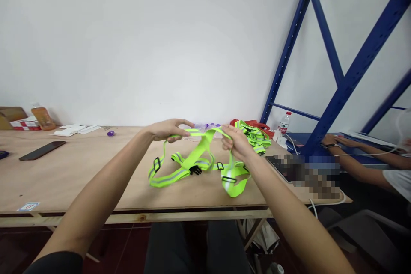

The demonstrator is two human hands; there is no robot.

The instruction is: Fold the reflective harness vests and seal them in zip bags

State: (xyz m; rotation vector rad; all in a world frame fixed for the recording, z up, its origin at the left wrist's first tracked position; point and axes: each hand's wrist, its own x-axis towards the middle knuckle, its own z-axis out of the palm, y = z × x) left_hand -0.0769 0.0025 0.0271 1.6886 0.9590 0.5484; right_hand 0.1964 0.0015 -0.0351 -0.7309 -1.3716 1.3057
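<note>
A neon-yellow reflective harness (195,157) with grey stripes is stretched between my two hands above the wooden table (96,171). My left hand (171,130) pinches one strap between thumb and fingers. On the other side my right hand (236,140) has its fingers closed round the strap. Loops with black sliders hang below both hands, and a black buckle (195,170) dangles near the middle. The lower straps hang close to the tabletop; whether they touch it I cannot tell. Behind my right hand lies a pile of similar neon-yellow straps (255,135) on a red bag (266,128).
A black phone (43,150), a purple round object (111,133), papers (75,129) and an orange drink bottle (43,116) lie or stand to the left. At right are a water bottle (284,123), a blue metal frame (345,79) and another person's arms (359,158).
</note>
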